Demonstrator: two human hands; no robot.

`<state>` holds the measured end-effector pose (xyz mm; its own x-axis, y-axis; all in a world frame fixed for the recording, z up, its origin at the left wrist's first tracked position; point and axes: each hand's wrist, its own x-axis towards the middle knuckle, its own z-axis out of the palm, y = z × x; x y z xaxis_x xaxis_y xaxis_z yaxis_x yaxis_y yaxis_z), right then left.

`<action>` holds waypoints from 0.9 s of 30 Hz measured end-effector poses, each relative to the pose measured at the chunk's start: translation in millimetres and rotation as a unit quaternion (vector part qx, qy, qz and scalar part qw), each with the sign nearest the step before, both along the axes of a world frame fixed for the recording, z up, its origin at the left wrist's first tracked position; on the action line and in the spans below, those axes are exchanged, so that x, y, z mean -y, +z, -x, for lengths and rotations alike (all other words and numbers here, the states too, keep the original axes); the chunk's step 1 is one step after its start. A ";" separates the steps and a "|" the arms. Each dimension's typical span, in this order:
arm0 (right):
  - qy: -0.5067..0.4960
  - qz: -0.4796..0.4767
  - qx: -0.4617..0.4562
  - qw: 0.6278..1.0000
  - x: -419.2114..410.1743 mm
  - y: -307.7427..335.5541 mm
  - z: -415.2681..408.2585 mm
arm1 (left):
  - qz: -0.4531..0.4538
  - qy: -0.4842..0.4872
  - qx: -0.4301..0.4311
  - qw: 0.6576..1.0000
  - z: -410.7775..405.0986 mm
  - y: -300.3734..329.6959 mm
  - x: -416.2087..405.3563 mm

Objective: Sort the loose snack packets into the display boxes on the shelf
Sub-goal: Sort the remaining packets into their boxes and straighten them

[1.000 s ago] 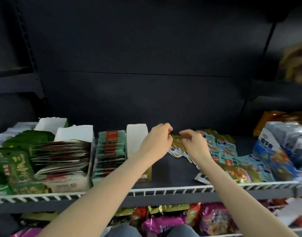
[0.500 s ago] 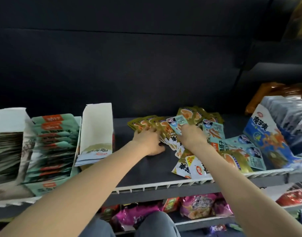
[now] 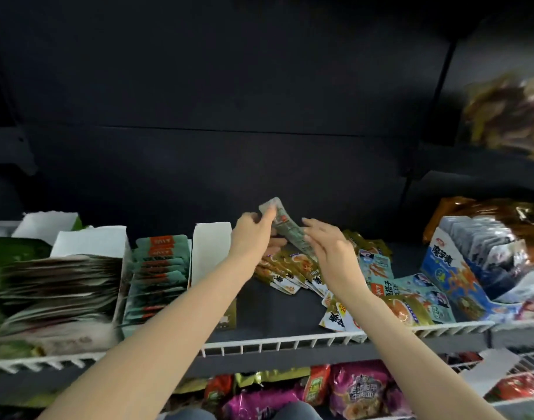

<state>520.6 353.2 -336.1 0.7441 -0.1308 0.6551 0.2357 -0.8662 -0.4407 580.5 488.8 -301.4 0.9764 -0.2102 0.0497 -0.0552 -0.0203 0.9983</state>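
Observation:
My left hand [image 3: 253, 234] grips a bunch of gold snack packets [image 3: 285, 227], lifted above the shelf and tilted up toward the back wall. My right hand [image 3: 329, 250] hovers just right of the bunch, fingers relaxed, touching its lower edge. Under both hands lies a fan of loose gold packets [image 3: 285, 272], with light blue packets [image 3: 377, 268] to their right. A white display box [image 3: 211, 247] stands just left of my left wrist, its contents hidden by my arm. Left of it a box holds teal packets [image 3: 159, 268].
A white wire rail [image 3: 290, 341] runs along the shelf's front edge. A blue display box [image 3: 453, 268] of grey packets stands at the right. Boxes of green and dark packets [image 3: 53, 286] fill the left. Pink and red bags [image 3: 359, 389] lie on the shelf below.
My left hand has lifted a bunch of gold packets off the shelf, where both hands pressed on the fan before. The view has tilted up and swung left.

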 end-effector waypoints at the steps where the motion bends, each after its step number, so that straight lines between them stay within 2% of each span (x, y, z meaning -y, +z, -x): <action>1: 0.008 0.010 0.005 1.000 -8.7 5.9 3.6 | 0.040 -0.002 -0.018 0.999 5.1 9.4 -10.9; 4: 0.026 0.082 0.021 0.996 -34.0 16.9 6.3 | 0.097 -0.011 -0.083 0.992 15.9 31.3 -46.6; 6: 0.031 0.081 0.021 0.996 -53.7 24.0 4.3 | 0.098 -0.001 -0.059 0.993 19.0 37.9 -69.3; 7: 0.034 0.040 0.005 0.999 -64.7 29.7 3.7 | 0.090 0.017 -0.035 0.995 20.3 40.2 -80.8; 9: 0.043 -0.138 -0.048 0.988 -89.3 44.4 2.6 | 0.077 0.060 0.007 0.995 20.7 42.6 -103.6; 10: 0.064 -0.269 -0.089 0.957 -101.3 53.2 1.2 | 0.080 0.079 0.023 0.993 21.0 44.3 -114.7; 12: 0.145 -0.518 -0.149 0.829 -122.2 67.4 -4.3 | 0.084 0.101 0.049 0.990 21.1 47.5 -133.9; 13: 0.182 -0.582 -0.160 0.777 -130.3 70.5 -8.4 | 0.080 0.107 0.057 0.989 20.8 48.2 -142.2; 14: 0.201 -0.595 -0.162 0.761 -136.9 72.1 -12.9 | 0.065 0.112 0.066 0.989 20.2 47.8 -149.5; 16: 0.196 -0.571 -0.148 0.784 -151.2 74.0 -19.5 | -0.016 0.129 0.100 0.986 17.3 46.1 -163.7; 19: 0.162 -0.511 -0.081 0.840 -165.4 77.0 -27.8 | -0.165 0.156 0.182 0.957 11.8 45.6 -183.8; 23: 0.118 -0.334 -0.002 0.935 -173.5 81.2 -37.4 | -0.286 0.170 0.286 0.899 8.3 44.9 -202.2; 27: 0.110 -0.136 -0.021 0.984 -180.2 74.3 -42.8 | -0.328 0.155 0.315 0.877 6.5 40.8 -210.8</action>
<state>563.4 533.4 -261.8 0.7992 -0.1303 0.5867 0.3810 -0.6451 -0.6623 573.9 699.6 -260.6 0.8137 -0.1251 0.5677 -0.4822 -0.6907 0.5390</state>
